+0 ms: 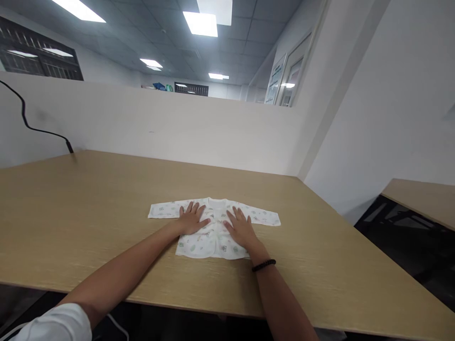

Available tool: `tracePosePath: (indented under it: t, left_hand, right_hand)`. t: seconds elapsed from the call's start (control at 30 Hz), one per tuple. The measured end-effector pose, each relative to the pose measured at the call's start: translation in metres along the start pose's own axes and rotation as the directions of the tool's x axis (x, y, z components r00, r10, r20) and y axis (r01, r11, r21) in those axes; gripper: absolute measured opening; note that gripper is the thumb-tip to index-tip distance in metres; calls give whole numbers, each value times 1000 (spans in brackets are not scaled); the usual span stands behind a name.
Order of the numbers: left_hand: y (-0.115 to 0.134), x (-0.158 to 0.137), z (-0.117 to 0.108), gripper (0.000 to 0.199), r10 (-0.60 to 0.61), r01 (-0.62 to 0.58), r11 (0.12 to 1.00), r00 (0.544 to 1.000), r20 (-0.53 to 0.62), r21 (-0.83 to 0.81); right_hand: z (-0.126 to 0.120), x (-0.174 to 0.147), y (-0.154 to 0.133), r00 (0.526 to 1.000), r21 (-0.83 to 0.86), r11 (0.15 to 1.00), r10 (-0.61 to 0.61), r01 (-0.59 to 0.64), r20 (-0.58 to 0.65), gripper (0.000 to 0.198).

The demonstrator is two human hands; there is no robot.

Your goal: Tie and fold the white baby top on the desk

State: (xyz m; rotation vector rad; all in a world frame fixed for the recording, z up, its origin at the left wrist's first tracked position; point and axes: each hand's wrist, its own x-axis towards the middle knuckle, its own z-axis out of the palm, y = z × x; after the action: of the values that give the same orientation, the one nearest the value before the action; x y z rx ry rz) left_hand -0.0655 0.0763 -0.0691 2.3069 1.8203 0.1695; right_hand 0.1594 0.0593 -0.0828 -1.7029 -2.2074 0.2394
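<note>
A small white baby shirt with a scattered print lies spread on the table, its sleeves stretched out to both sides and its neckline toward the far wall. My left hand rests flat on the left chest of the shirt, fingers spread. On the other side of the front, my right hand lies palm down with its fingers apart. Both hands press on the cloth without gripping it. A black beaded bracelet circles my right wrist. Part of the shirt is covered by my hands.
The wooden table reaches back to a low white partition. A black cable runs down the partition at the left. At the right stand a white wall and another table.
</note>
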Motion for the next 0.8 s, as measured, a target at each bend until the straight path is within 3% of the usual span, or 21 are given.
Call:
tracePosePath:
  t: [0.1,0.2,0.37,0.6,0.7,0.8]
  left_hand:
    - [-5,2,-2,83,-30,28,999,998,58,36]
    - [-8,6,-10,81,-74,74,997,997,-11,10]
    - [-22,13,-21,64,-203,206,979,968,-145,1]
    - [-43,22,-21,27,-116,109,992,985,-124,-66]
    - [-47,24,-27,16,-97,74,988,980,-171,-137]
    - [-48,24,-30,7,-121,63,969,963,-241,-238]
  right_hand:
    - [-7,-7,-3,995,-151,989,13,2,103,54]
    - [-19,-5,-5,999,-200,979,39,-32,29,50]
    - [-27,4,13,968,-204,953,195,-225,-155,47]
    - [-23,9,45,964,-119,957,261,-264,-46,51]
    - [-29,10,44,956,-113,955,259,-275,-135,38]
    - [-34,10,41,900,1,954,284,-301,-332,22]
